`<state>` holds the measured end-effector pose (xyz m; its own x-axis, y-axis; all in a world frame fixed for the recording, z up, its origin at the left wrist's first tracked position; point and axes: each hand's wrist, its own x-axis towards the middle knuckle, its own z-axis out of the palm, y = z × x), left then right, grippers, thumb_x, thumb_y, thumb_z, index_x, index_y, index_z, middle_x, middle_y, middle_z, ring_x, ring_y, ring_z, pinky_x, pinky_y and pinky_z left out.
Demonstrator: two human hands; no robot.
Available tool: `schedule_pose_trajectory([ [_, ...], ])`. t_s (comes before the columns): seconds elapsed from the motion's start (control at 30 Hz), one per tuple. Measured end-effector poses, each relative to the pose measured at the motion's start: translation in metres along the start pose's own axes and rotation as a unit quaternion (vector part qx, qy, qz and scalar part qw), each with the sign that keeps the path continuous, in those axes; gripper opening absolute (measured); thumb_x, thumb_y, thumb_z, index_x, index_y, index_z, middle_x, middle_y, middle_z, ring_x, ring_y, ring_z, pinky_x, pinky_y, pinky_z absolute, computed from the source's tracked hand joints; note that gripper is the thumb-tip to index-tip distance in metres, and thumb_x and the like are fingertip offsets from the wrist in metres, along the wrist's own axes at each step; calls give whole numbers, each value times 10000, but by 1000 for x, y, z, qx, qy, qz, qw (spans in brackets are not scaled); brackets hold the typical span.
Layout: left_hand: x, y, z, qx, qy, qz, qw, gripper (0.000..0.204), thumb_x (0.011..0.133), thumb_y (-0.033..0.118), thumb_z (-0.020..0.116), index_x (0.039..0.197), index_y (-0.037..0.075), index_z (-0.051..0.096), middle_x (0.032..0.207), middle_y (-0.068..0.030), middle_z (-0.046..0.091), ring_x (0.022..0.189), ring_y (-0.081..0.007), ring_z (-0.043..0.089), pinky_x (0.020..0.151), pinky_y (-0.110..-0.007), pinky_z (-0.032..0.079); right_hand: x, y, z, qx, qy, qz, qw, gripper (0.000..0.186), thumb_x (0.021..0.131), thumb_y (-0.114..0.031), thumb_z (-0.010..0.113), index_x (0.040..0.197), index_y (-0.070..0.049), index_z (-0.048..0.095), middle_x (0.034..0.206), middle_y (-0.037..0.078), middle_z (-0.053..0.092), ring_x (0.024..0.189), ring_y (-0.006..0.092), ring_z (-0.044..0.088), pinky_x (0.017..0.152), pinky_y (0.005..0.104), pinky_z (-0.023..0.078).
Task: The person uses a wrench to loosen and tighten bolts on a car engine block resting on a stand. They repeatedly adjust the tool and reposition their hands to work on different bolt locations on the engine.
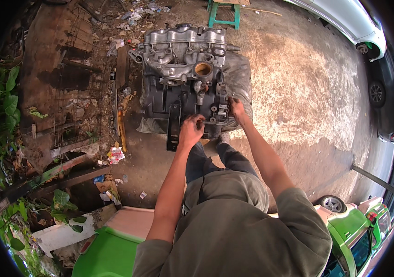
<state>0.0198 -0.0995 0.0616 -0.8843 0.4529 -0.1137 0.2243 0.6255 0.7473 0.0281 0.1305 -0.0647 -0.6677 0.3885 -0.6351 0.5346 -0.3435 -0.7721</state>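
An engine, with a silver upper part and a dark lower block, rests on a grey cloth-covered support. My left hand is curled at the engine's near lower edge, right of a black bracket; what lies within its fingers is too dark to make out. My right hand reaches to the engine's right side beside small metal fittings, fingers closed, their tips partly hidden.
A green stool stands behind the engine. Debris, rusty mesh and plants line the left. A silver car and dark car are at right, green vehicles behind me, a pole at lower right.
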Motion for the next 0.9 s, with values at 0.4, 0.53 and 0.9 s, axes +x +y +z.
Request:
schedule_pose_trajectory([
  [0.4,1,-3,3,1,16,29,999,196,787,-31,628,974,6,674,924,-153,683,852,-308,665,775,-379,523,-135,60,-16,-251,11,-381,890,185,1037,-187,473,1053,-5,504,847,161,543,777,294,534,721,389,439],
  [0.53,1,-7,3,11,4,19,1000,199,785,-32,630,975,8,673,922,-148,684,861,-300,660,783,-382,519,-102,50,-49,-264,78,-291,916,342,1051,-250,410,1215,27,527,1067,299,572,978,470,555,863,497,441],
  [0.9,1,-6,3,6,4,27,1000,190,791,-13,637,978,4,669,914,-160,678,855,-307,661,771,-392,514,-57,-1,-58,10,-37,-141,989,576,1060,-460,373,928,34,640,588,37,496,541,141,448,522,319,365],
])
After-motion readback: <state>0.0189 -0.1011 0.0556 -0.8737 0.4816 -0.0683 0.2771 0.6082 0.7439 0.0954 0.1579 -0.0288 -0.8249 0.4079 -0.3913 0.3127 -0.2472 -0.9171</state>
